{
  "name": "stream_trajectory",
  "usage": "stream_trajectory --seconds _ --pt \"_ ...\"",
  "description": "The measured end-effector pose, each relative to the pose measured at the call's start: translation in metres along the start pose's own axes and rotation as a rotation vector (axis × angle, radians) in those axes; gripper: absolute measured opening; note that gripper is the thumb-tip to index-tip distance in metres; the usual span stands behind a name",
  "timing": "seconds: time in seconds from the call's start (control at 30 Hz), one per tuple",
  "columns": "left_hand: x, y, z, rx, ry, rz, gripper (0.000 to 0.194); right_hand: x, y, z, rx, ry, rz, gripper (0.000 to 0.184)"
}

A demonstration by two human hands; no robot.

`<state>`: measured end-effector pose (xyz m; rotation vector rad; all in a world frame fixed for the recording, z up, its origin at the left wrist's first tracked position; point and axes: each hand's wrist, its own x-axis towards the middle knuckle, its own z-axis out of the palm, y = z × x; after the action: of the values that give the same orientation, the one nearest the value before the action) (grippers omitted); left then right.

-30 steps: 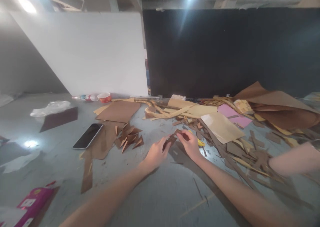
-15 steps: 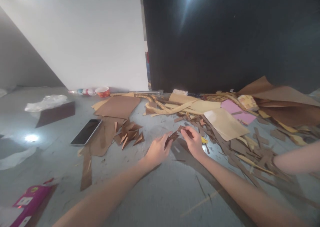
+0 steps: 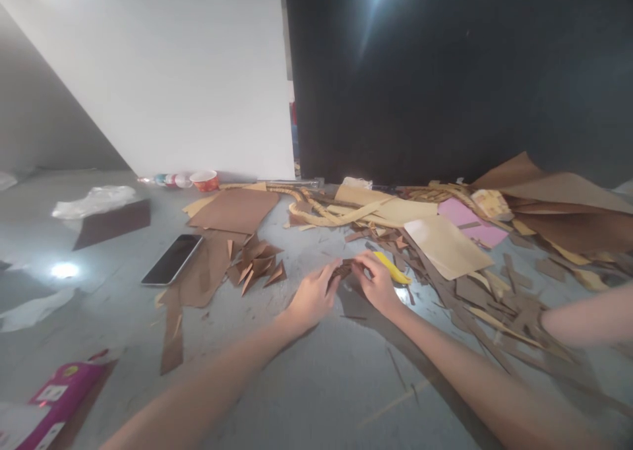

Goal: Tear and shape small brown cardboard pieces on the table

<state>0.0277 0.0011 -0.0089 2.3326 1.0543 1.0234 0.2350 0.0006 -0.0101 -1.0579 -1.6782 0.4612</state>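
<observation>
A small dark brown piece of folded paper point(image 3: 342, 270) is held between my two hands over the grey table. My left hand point(image 3: 314, 293) pinches it from the left side, thumb and fingers closed. From the right, my right hand point(image 3: 374, 282) grips its other end with thumb and forefinger. Much of the piece is covered by my fingers. Just behind my right hand lies a yellow tool, banana-like in shape point(image 3: 394, 269). Left of my hands is a heap of folded brown paper points point(image 3: 257, 262).
A phone point(image 3: 172, 260) lies on brown paper at the left, with a purple packet point(image 3: 64, 397) nearer. Brown scraps point(image 3: 482, 298) spread rightward, where another person's arm point(image 3: 588, 317) reaches in. A red-and-white cup point(image 3: 204, 181) stands behind, before white and black panels point(image 3: 445, 80).
My view tipped downward between the first two frames. My right hand has moved slightly left, closer to my left hand, and more of the yellow tool now shows.
</observation>
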Motion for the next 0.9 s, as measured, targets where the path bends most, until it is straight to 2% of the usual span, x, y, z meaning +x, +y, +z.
stream_trajectory --seconds 0.23,0.33,0.53,0.9 --pt "0.002 -0.004 0.001 -0.062 0.024 0.031 0.041 0.001 -0.003 0.001 -0.031 -0.068 0.012 0.026" --pt "0.004 -0.004 0.001 -0.122 0.068 0.026 0.038 0.000 -0.003 0.002 -0.019 -0.047 0.049 0.025" --pt "0.009 0.000 -0.002 -0.250 0.159 -0.063 0.036 -0.007 0.000 0.005 0.032 -0.004 0.084 0.024" --pt "0.010 -0.002 -0.001 -0.456 0.132 -0.213 0.039 -0.011 0.003 0.005 0.148 0.035 0.158 0.026"
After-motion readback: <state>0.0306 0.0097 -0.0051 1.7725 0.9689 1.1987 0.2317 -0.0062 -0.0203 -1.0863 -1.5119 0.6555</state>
